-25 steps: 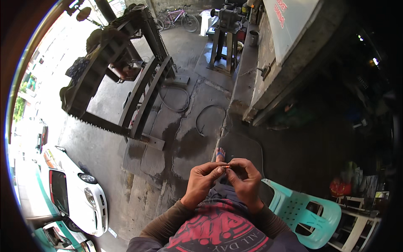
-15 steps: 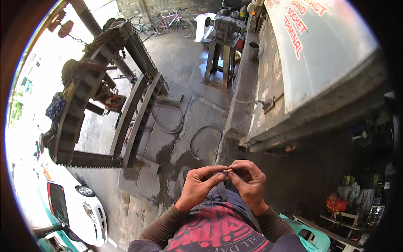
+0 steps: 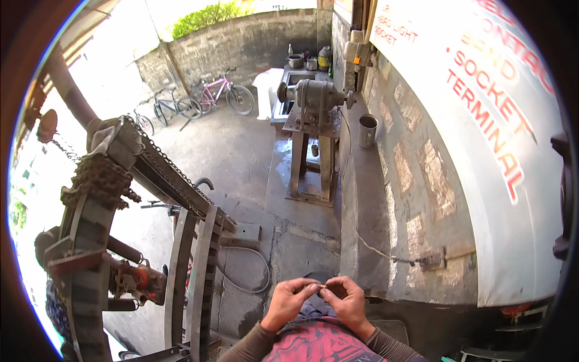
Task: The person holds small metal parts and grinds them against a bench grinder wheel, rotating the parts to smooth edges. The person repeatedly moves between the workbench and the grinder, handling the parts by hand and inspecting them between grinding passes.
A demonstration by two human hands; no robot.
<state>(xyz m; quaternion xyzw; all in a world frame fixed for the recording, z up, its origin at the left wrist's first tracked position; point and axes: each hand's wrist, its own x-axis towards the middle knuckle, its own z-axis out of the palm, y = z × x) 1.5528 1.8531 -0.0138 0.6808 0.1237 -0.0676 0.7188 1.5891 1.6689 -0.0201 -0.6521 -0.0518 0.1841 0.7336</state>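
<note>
My left hand (image 3: 291, 300) and my right hand (image 3: 344, 299) are held together in front of my chest, low in the head view. Their fingertips pinch a tiny thin brownish piece (image 3: 324, 286) between them. The piece is too small to tell what it is. Both wrists wear long brown sleeves over a red patterned shirt. Below the hands lies stained concrete floor (image 3: 295, 247).
A tall steel frame with a chain (image 3: 181, 199) stands at the left. A bench grinder on a metal stand (image 3: 313, 102) is ahead, beside a stone wall ledge with a can (image 3: 367, 130) and a white sign (image 3: 482, 120). Bicycles (image 3: 220, 96) lean at the far wall. A hose (image 3: 253, 271) curls on the floor.
The view has tilted upward, so the yard, grinder and far wall now show. My hands stay together at my chest on the small piece; the thin wire seen earlier no longer shows.
</note>
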